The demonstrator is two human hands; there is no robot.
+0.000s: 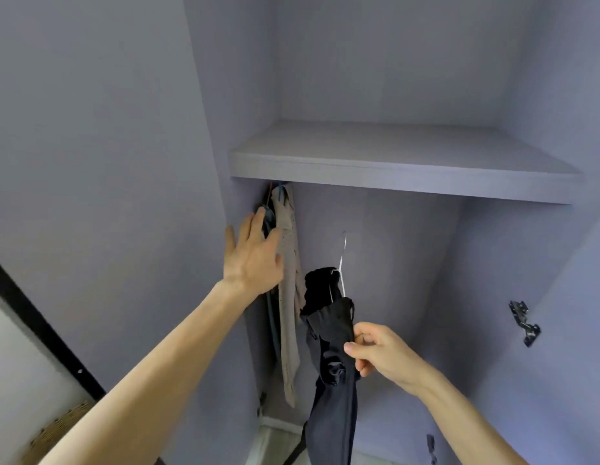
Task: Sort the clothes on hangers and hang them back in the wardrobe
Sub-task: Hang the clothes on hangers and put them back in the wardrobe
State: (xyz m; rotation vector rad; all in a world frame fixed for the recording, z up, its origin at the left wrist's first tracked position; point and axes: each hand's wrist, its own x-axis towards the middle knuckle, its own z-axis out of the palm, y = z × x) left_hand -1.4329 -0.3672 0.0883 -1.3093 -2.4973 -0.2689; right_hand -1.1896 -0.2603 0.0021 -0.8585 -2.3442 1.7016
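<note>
Left hand (255, 253), fingers flat, presses the hung clothes (288, 280) aside, likely making room; right hand (375, 350) pinches the dark garment (332, 364) on its hanger (342, 260).

Left arm (157, 364): bare, stretched forward and up from lower left. Left hand (253, 253): fingers straight, slightly spread, palm facing away. Right arm (459, 407): bare, reaching in from lower right. Right hand (380, 350): fingers curled, thumb and forefinger pinching dark garment (335, 414).
</note>
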